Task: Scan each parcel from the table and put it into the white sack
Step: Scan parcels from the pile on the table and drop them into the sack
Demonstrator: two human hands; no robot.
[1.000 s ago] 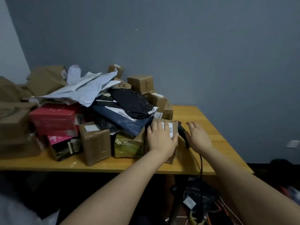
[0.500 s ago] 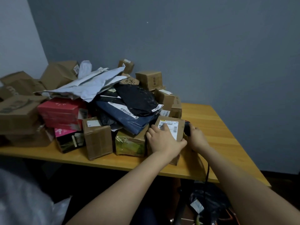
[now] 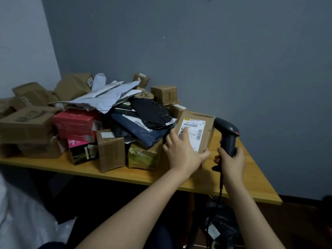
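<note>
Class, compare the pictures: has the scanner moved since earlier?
Yes. The right hand has raised the scanner upright from the table, beside the labelled box.

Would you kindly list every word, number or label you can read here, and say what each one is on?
None can be quoted with certainty.
Label on the box in the left hand: barcodes and a row of digits, too blurred.
Small brown box at the back: black handwriting, illegible.
Big carton at left: dark logo, blurred.
Blue bag: barcode label, too small.
</note>
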